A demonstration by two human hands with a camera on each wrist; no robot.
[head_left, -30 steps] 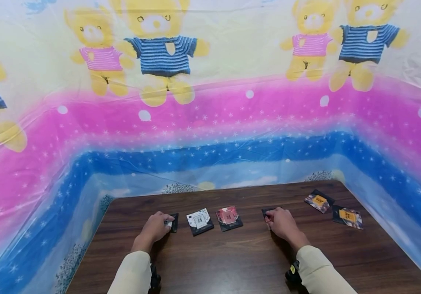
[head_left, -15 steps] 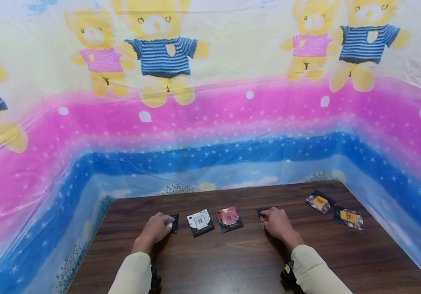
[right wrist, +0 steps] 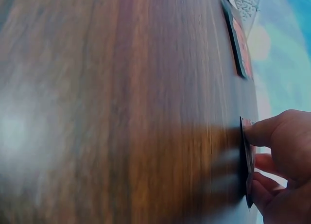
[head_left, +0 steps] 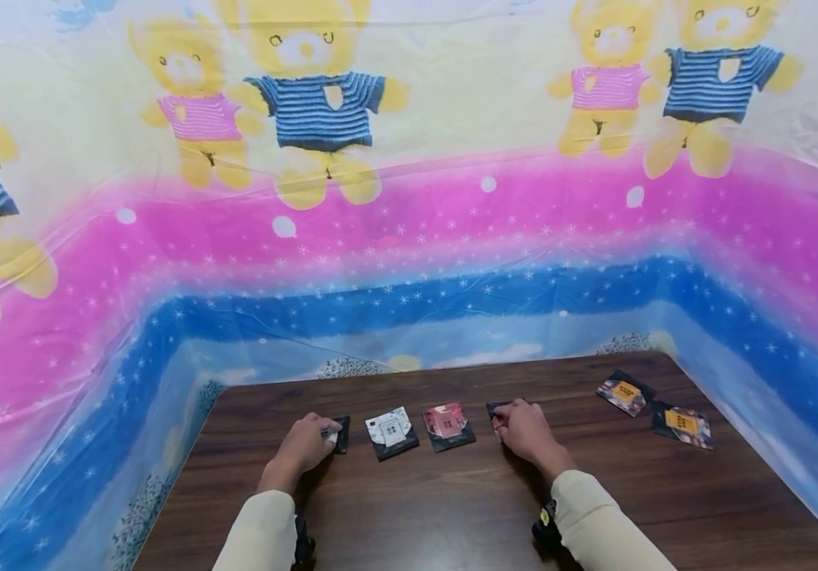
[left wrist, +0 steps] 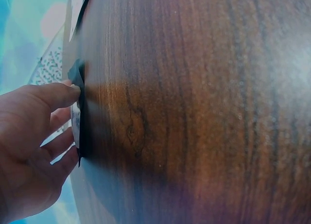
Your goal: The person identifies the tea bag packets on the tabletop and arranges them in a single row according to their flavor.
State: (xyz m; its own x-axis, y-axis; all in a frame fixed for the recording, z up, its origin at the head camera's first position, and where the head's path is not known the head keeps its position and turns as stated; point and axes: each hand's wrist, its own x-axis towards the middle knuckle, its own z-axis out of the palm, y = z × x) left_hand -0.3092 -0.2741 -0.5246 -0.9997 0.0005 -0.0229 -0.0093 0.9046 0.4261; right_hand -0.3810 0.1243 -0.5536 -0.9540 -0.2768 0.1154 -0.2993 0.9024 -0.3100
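In the head view, my left hand [head_left: 309,441] holds a small flat square packet [head_left: 341,436], black with a pale print, on the table. The left wrist view shows the thumb and spread fingertips against this packet [left wrist: 81,112]. My right hand [head_left: 528,432] grips a black and red packet [head_left: 496,411] by its edges, low over the tabletop; the hand covers much of it. In the right wrist view the thumb is at one end of that packet [right wrist: 248,161] and the fingers at the other. Between the hands lie a white and black packet [head_left: 391,432] and a red and black packet [head_left: 448,426].
Two packets with orange labels, one farther back [head_left: 624,392] and one nearer [head_left: 682,424], lie close together at the table's right. The brown wooden table [head_left: 423,515] meets a bear-printed cloth [head_left: 409,309] hanging along its back and sides.
My right hand has moved left with its black and red packet, closer to the red packet in the row. The left hand and its packet have stayed in place.
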